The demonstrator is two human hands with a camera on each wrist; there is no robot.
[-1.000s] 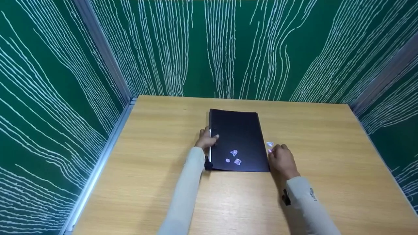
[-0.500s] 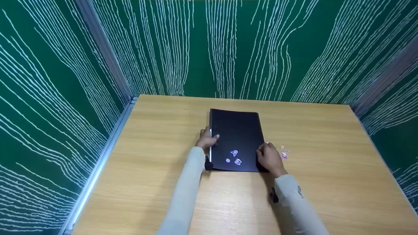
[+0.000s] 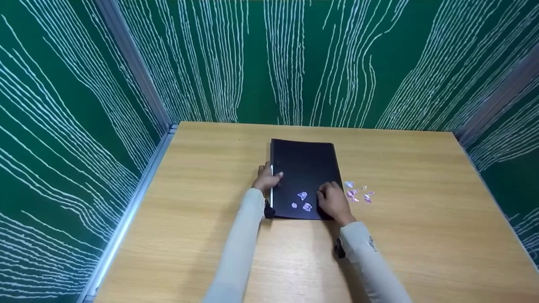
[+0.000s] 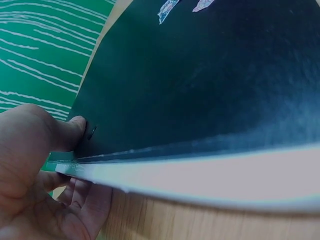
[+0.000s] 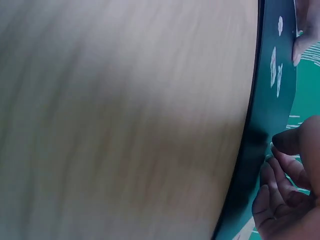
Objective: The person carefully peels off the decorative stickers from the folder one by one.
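Observation:
A black folder (image 3: pixel 305 164) lies on the table, with a pale strip (image 4: pixel 200 180) along its left edge. My left hand (image 3: pixel 266 180) grips that edge, thumb on the cover and fingers beneath. Three small shiny pink-purple pieces (image 3: pixel 307 207), like cut stickers, lie on the lower part of the cover. Over the folder's lower right is my right hand (image 3: pixel 335 202), fingers curled. In the right wrist view its thumb and forefinger meet at a small pale bit (image 5: pixel 271 145), mostly hidden by the fingertips.
Several more shiny pink-purple pieces (image 3: pixel 353 194) lie loose on the wooden table (image 3: pixel 404 168), just right of the folder. Green walls (image 3: pixel 337 63) with white wavy lines stand behind the table and at both sides.
My right hand has moved left from the loose pieces at the folder's right edge to over its cover, uncovering those pieces. My left hand stays at the folder's left edge.

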